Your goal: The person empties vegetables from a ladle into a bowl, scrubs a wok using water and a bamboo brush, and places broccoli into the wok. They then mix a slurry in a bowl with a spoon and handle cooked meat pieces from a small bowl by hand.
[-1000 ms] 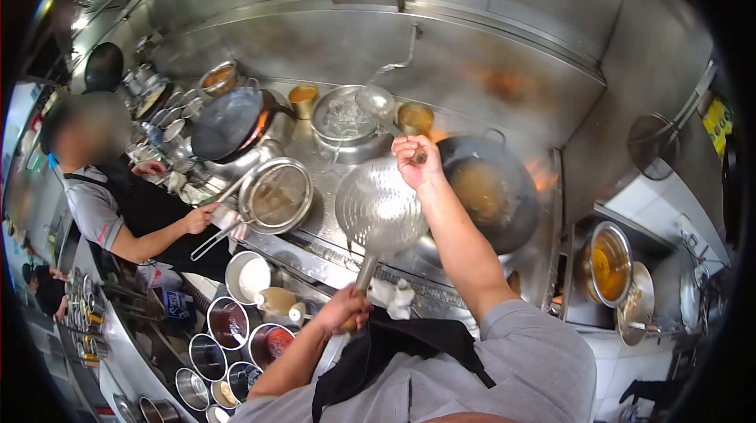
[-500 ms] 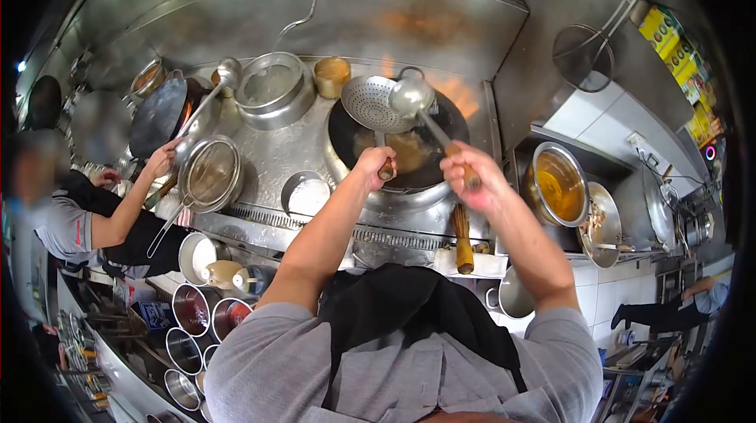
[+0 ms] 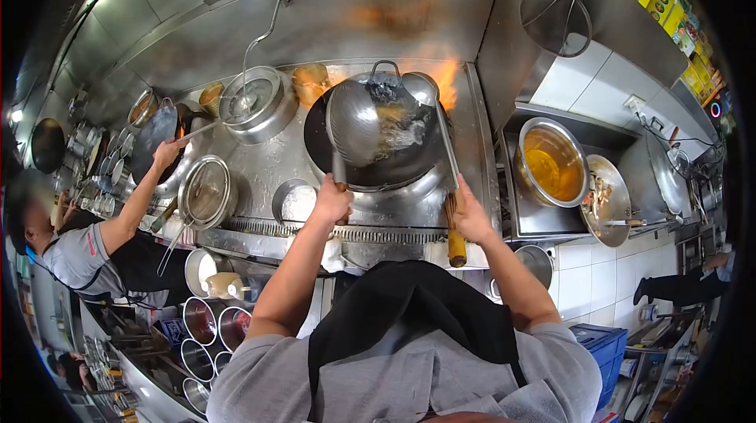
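My left hand is closed round the handle of a perforated skimmer, whose bowl is tilted over the left part of a black wok. My right hand grips the long handle of a ladle. The ladle's bowl sits at the wok's back right rim. Glossy liquid and some blurred pieces show inside the wok. Flames rise behind it. Just below my right hand, a bamboo brush stands at the stove's front edge.
A strainer-topped pot and a white-filled container are left of the wok. On the right are a bowl of amber oil and a pan with food. At far left, a co-worker's hand holds a utensil over another wok.
The skimmer has tilted up on its side. My right hand has lowered, and the ladle has moved from above the skimmer to the wok's back right. The co-worker's utensil has moved down.
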A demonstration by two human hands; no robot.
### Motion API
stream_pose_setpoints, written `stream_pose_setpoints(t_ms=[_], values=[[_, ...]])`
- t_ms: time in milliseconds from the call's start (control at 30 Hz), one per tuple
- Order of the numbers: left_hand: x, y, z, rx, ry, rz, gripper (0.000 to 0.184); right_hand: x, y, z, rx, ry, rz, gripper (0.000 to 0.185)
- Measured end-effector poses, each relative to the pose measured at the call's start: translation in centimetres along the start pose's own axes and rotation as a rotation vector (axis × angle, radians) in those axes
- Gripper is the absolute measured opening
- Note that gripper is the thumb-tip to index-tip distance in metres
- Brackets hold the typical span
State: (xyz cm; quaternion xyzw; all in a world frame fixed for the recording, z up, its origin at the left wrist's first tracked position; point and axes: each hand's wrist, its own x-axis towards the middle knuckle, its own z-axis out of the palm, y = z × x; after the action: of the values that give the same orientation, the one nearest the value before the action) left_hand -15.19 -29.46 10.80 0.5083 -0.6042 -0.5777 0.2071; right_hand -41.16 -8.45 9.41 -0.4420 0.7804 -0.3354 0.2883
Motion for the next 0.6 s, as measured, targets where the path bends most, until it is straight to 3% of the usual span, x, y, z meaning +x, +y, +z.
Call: stream_pose_setpoints(t_ms=[67, 167, 233, 267, 300, 400, 500, 533, 600], values=[[0.4, -3.4, -1.8, 0.397, 0.210, 0.236, 0.071, 0.0, 0.6, 0.4, -0.025, -0.005, -0.026, 0.091], [-5.5, -0.7, -3.9, 0.288, 0.297, 0.091, 0.078, -0.8, 0.6, 2.6, -0.106, 0.055, -0.158, 0.089], [-3.7, -9.0, -6.4, 0.319, 0.459, 0.485, 0.079, -2.5, -3.8, 2.6, 0.423, -0.300, 0.252, 0.087], [-6.5, -6.8, -6.3, 0.090, 0.424, 0.340, 0.078, -2.9, -4.4, 3.4, 0.733, -0.317, 0.226, 0.086], [-8.2, -6.8, -7.0, -0.087, 0.377, 0.245, 0.078, -2.6, -5.3, 3.0, 0.730, -0.325, 0.225, 0.086], [-10.4, -10.1, -9.1, -0.474, 0.311, 0.179, 0.076, 0.2, -7.2, 1.2, 1.459, -0.452, 0.436, 0.082], [-12.0, -11.9, -10.1, -0.688, 0.208, 0.070, 0.058, 5.3, -4.8, 1.4, 1.604, -0.511, 0.367, 0.084], [-12.2, -12.7, -10.1, -0.723, 0.183, 0.046, 0.050, 5.9, -4.4, 2.5, 1.599, -0.512, 0.368, 0.084], [-12.7, -14.9, -10.0, -0.767, 0.150, -0.043, 0.036, 7.0, -3.6, 5.3, 0.447, -0.327, 0.101, 0.082]])
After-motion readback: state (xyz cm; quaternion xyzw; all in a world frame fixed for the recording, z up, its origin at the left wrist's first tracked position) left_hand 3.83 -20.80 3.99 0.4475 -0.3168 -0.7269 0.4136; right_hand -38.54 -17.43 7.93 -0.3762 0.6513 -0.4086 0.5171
